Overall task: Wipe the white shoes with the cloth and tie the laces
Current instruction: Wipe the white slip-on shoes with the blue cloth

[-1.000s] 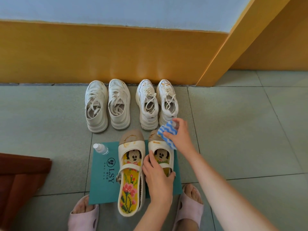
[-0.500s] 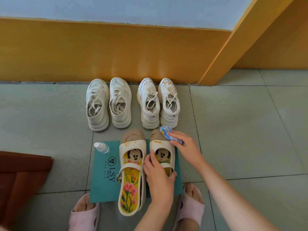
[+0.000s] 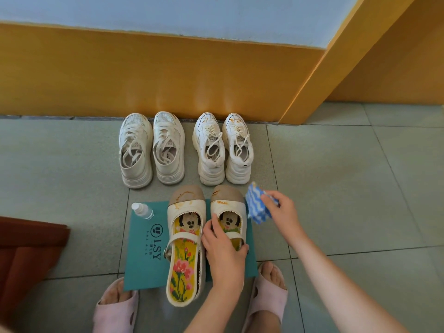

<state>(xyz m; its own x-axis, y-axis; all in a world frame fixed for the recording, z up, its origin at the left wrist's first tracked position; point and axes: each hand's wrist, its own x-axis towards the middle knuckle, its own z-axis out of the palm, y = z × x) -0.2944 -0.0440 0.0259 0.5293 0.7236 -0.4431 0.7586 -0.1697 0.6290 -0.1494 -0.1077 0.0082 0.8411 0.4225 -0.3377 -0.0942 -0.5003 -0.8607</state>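
Early days imo; right hand point(image 3: 282, 212) pinches the cloth point(image 3: 257, 204), left hand point(image 3: 224, 253) grips a strap shoe point(image 3: 229, 212); sneakers point(image 3: 187, 147) look untouched, laces loose.

Teal paper mat point(image 3: 141, 258) on grey tiled floor point(image 3: 336, 188), centre. On it: cream strap shoes point(image 3: 186, 236) side by side, clear spray bottle point(image 3: 142, 210) at their 9 o'clock. Two white lace-up sneaker pairs point(image 3: 185, 147) at 12 o'clock, against yellow wall point(image 3: 144, 73).

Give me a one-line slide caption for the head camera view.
Left hand steadies a strap shoe while right hand holds the blue cloth beside it.
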